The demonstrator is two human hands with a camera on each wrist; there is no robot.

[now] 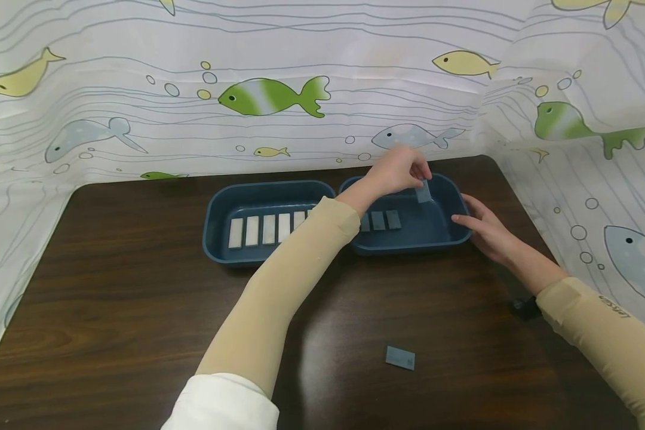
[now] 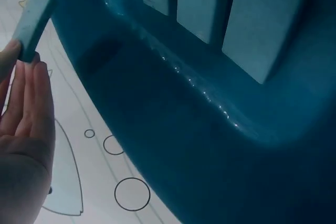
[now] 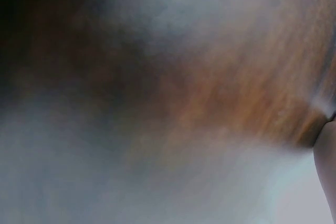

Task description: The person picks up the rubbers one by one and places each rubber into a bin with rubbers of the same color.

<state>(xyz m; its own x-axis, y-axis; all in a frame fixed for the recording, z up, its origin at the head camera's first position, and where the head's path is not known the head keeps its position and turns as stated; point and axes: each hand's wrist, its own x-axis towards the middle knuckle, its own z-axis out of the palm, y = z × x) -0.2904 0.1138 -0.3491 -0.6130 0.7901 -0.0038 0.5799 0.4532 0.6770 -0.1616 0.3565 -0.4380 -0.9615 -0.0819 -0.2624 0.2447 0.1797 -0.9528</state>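
Over the right blue bin, my left hand pinches a small grey-blue rectangular block between thumb and fingers. In the left wrist view this block tilts at the upper left, beyond the bin wall. Several similar blocks lie in a row inside that bin, partly hidden by the left arm. My right hand holds the bin's right end, thumb over the rim and fingers outside. The right wrist view is mostly blurred brown and grey.
Left of that bin stands a second blue bin with several whitish blocks in a row, some behind the left forearm. One loose grey-blue block lies on the dark wooden table near the front. A fish-patterned sheet hangs behind.
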